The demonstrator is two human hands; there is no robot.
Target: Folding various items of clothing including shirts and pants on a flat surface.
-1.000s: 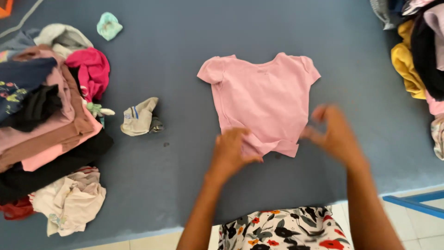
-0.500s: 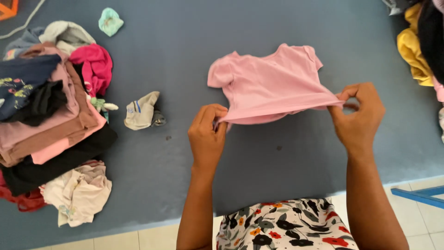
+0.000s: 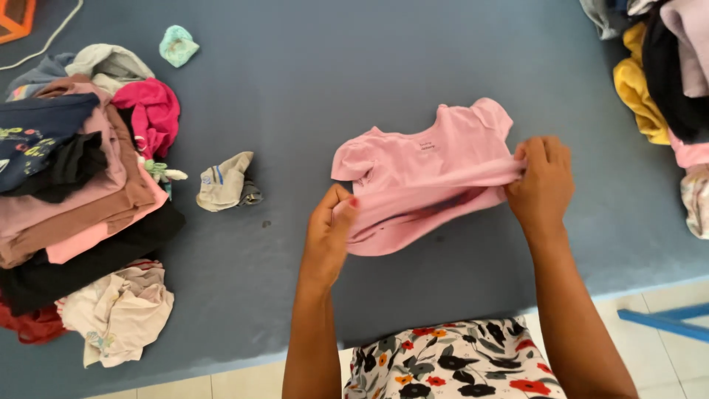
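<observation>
You are partway through folding the small pink shirt (image 3: 425,174). Your left hand (image 3: 330,230) has its grip pinched on the near left edge of the fabric, and your right hand (image 3: 544,181) has its grip pinched on the right edge, with the cloth stretched between them. The bottom part is lifted and doubled toward the neck, so 1 fold looks begun but not laid flat; the sleeves and collar end rest on the blue tabletop (image 3: 369,66), about mid-way across it and just in front of you. To my eye the fold has yet to be pressed down, and the side folds are not made.

On your left sits a heap of clothes (image 3: 74,177), with a crumpled grey sock (image 3: 225,181) lying apart from it; more garments (image 3: 665,81) sit at the far right edge.

Against the picture from 1.0 s ago, the shirt no longer lies spread flat: both of your hands have taken the hem off the tabletop and carried it upward. Since 0.5 s ago the shirt has turned somewhat and your hands have dropped closer to the surface.
</observation>
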